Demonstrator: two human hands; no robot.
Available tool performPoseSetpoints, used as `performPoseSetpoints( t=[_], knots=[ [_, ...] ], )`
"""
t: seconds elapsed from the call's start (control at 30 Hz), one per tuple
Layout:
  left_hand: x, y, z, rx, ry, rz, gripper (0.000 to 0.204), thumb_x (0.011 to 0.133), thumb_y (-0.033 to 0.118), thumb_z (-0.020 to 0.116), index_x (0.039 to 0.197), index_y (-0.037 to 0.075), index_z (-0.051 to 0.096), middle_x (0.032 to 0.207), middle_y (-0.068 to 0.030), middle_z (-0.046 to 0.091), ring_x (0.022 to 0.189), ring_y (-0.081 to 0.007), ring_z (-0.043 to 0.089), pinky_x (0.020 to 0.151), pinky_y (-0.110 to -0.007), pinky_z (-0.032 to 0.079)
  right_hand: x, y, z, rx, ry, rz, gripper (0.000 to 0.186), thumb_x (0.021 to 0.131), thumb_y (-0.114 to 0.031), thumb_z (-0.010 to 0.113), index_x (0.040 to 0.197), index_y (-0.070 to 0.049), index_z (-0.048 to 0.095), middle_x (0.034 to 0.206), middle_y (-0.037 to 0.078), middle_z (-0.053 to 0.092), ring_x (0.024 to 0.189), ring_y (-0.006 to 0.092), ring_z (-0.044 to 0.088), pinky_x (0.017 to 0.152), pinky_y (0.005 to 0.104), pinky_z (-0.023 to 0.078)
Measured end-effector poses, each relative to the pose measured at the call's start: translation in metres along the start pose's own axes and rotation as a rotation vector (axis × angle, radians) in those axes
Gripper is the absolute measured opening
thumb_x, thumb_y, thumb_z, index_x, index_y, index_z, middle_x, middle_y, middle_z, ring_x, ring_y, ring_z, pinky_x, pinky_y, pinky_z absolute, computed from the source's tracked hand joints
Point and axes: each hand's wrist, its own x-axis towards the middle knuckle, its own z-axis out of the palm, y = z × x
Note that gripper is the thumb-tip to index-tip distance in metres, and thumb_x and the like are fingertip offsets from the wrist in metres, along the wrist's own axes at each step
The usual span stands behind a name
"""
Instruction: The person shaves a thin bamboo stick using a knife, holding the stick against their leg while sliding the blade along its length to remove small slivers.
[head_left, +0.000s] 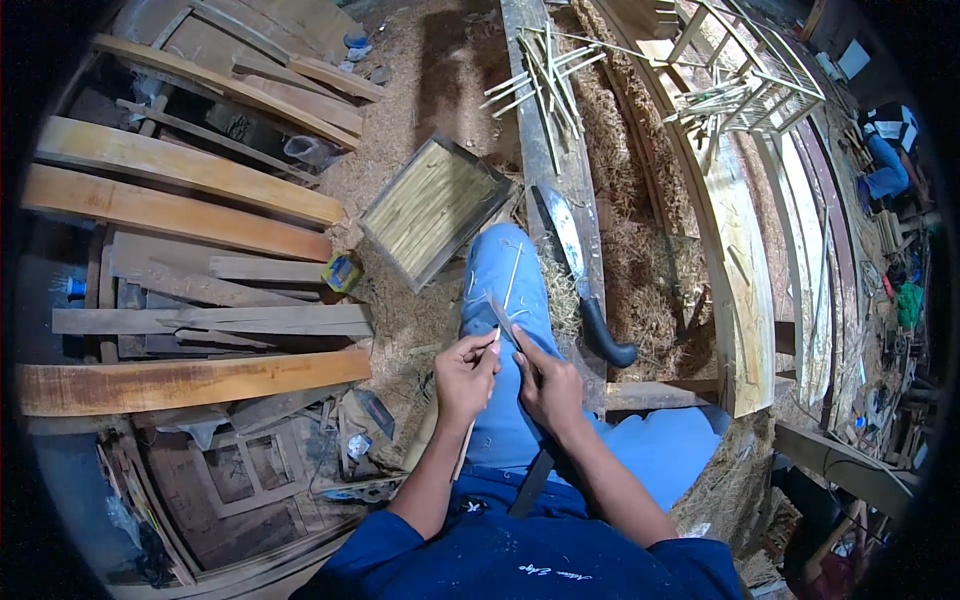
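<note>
Your left hand [466,380] pinches stick [497,335], right hand [551,392] clamps knife [501,315], blade at left's one o'clock — apparently trimming, next wanting steadiness.

A tray [462,236] is lying between planks [180,213] and a board [576,170], where a machete [566,235] and, beyond it, sticks [547,78] are resting.

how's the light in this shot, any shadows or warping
In the head view, the left hand and right hand are evenly lit; also in the head view, shadow darkens the upper-right part of the slatted wooden tray, the long pale beam at right bows with the fisheye, and the corners are black.
</note>
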Motion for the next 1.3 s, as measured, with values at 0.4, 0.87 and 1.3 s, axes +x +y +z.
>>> performPoseSetpoints(
  t=[0.4,0.87,1.3],
  knots=[
    [-0.057,-0.010,-0.043,0.013,-0.020,-0.070,0.023,0.095,0.008,0.064,0.116,-0.003,0.066,0.067,-0.0056,0.059,0.038,-0.0052,0.043,0.032,-0.022,0.028,0.004,0.000,0.006,-0.083,0.057,-0.094,0.042,0.092,-0.021,0.065,0.133,-0.029,0.061,0.071,0.017,0.065,0.062,0.0373,0.065,0.055,0.0476,0.050],
    [-0.015,-0.010,-0.009,0.022,0.005,0.066,0.019,0.096,0.007,0.063,0.111,-0.004,0.066,0.065,-0.0057,0.059,0.037,-0.0063,0.044,0.031,-0.023,0.030,-0.014,0.006,-0.002,0.053,0.039,-0.084,0.040,0.091,-0.022,0.068,0.131,-0.029,0.064,0.079,0.019,0.068,0.067,0.0369,0.067,0.058,0.0454,0.051],
    [-0.085,-0.015,-0.055,0.030,-0.006,-0.103,0.022,0.095,0.005,0.064,0.115,-0.002,0.068,0.069,-0.0046,0.061,0.042,-0.0041,0.045,0.037,-0.020,0.033,-0.006,0.007,0.005,0.050,0.135,-0.054,0.040,0.092,-0.020,0.066,0.131,-0.027,0.064,0.070,0.022,0.064,0.060,0.0392,0.063,0.057,0.0447,0.049]
  ],
)
